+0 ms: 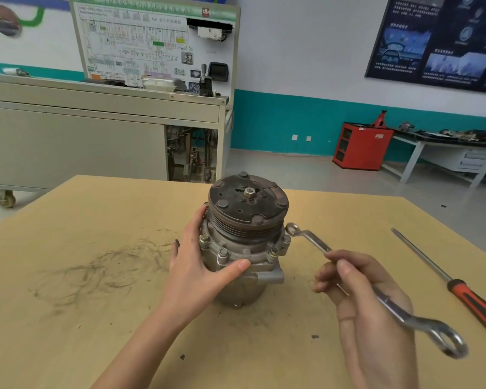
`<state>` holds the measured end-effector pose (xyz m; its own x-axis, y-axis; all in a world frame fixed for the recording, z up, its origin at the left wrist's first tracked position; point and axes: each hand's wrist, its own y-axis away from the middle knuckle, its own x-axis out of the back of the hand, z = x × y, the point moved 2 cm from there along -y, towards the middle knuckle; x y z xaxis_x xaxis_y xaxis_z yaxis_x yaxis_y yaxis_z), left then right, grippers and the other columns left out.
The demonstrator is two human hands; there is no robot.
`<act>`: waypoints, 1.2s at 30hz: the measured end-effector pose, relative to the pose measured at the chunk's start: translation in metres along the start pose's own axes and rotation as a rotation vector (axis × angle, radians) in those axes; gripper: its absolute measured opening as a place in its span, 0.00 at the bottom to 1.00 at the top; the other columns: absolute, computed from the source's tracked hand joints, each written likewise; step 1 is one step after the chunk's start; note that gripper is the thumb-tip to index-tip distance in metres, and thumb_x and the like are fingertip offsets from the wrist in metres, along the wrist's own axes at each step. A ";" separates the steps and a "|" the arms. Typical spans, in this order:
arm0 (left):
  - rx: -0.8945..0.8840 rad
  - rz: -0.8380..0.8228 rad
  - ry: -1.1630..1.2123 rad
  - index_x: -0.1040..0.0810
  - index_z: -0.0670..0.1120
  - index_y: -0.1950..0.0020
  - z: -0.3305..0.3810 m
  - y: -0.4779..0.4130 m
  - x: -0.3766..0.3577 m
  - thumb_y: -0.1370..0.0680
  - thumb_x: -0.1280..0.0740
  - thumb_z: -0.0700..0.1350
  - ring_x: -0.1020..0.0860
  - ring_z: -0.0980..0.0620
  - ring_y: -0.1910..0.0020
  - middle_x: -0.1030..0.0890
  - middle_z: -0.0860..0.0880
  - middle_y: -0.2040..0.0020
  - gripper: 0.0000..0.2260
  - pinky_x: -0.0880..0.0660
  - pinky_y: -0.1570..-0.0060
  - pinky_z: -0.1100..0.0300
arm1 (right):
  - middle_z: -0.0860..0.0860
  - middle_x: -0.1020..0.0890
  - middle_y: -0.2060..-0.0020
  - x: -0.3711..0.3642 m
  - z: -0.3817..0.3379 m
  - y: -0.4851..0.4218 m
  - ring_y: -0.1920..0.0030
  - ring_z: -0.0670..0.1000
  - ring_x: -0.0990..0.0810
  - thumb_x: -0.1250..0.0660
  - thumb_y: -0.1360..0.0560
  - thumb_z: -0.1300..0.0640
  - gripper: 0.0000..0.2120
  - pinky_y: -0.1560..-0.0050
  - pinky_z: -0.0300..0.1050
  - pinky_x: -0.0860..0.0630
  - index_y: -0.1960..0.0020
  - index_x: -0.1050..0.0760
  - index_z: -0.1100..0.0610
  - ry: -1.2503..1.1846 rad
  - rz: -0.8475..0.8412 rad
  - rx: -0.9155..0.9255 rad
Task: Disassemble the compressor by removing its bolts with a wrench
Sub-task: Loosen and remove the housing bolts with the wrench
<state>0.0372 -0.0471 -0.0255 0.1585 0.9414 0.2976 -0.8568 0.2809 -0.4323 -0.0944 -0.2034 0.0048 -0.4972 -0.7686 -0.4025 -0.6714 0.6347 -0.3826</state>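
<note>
Nearest, the right hand (pixel 359 290) pinches a long silver ring wrench (pixel 390 306) loosely, its far ring just beside the upright grey metal compressor (pixel 247 220) mid-way on the tan desk (pixel 96 248), where the left hand (pixel 197 265) curls its grip round the flange, so a half-seated ring could slip off a bolt (pixel 223 251) and round it.

One head-worn camera looks forward and down, close over the compressor (pixel 244 242) on the table (pixel 96 318). The far wall (pixel 306 51) looks soft, perhaps from lens blur.
</note>
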 end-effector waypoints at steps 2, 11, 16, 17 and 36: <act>-0.001 -0.003 -0.004 0.47 0.75 0.37 0.000 0.000 0.000 0.42 0.31 0.69 0.34 0.57 0.28 0.38 0.73 0.34 0.39 0.43 0.26 0.41 | 0.59 0.19 0.71 -0.004 0.004 0.009 0.71 0.52 0.20 0.40 0.26 0.70 0.18 0.67 0.39 0.22 0.57 0.15 0.53 0.037 0.013 0.022; -0.002 0.000 -0.012 0.48 0.77 0.36 0.000 0.000 0.000 0.41 0.31 0.69 0.34 0.58 0.29 0.38 0.73 0.33 0.39 0.42 0.27 0.41 | 0.49 0.15 0.65 -0.023 0.014 0.037 0.63 0.49 0.15 0.36 0.30 0.57 0.10 0.57 0.37 0.21 0.54 0.17 0.47 0.309 0.012 0.209; -0.007 0.002 -0.026 0.49 0.78 0.37 -0.001 0.000 0.000 0.41 0.31 0.70 0.34 0.57 0.29 0.39 0.75 0.34 0.39 0.41 0.27 0.41 | 0.45 0.14 0.61 -0.018 0.017 0.038 0.58 0.46 0.15 0.36 0.29 0.59 0.12 0.55 0.31 0.24 0.50 0.19 0.50 0.371 -0.058 0.236; -0.006 0.001 -0.027 0.49 0.79 0.37 0.000 0.000 0.000 0.42 0.31 0.70 0.34 0.58 0.29 0.40 0.76 0.35 0.38 0.41 0.27 0.41 | 0.47 0.14 0.60 -0.014 0.016 0.035 0.56 0.48 0.15 0.38 0.29 0.62 0.13 0.53 0.34 0.23 0.49 0.19 0.51 0.345 -0.075 0.191; -0.007 0.006 -0.019 0.47 0.75 0.36 0.002 0.001 0.000 0.42 0.31 0.69 0.32 0.56 0.29 0.34 0.67 0.32 0.39 0.40 0.28 0.42 | 0.46 0.15 0.64 -0.017 0.019 0.016 0.63 0.46 0.17 0.29 0.32 0.50 0.07 0.58 0.38 0.22 0.59 0.16 0.53 0.774 -0.200 0.465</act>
<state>0.0351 -0.0470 -0.0239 0.1440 0.9396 0.3106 -0.8544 0.2764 -0.4400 -0.0862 -0.1787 -0.0101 -0.7367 -0.6006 0.3107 -0.5793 0.3237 -0.7481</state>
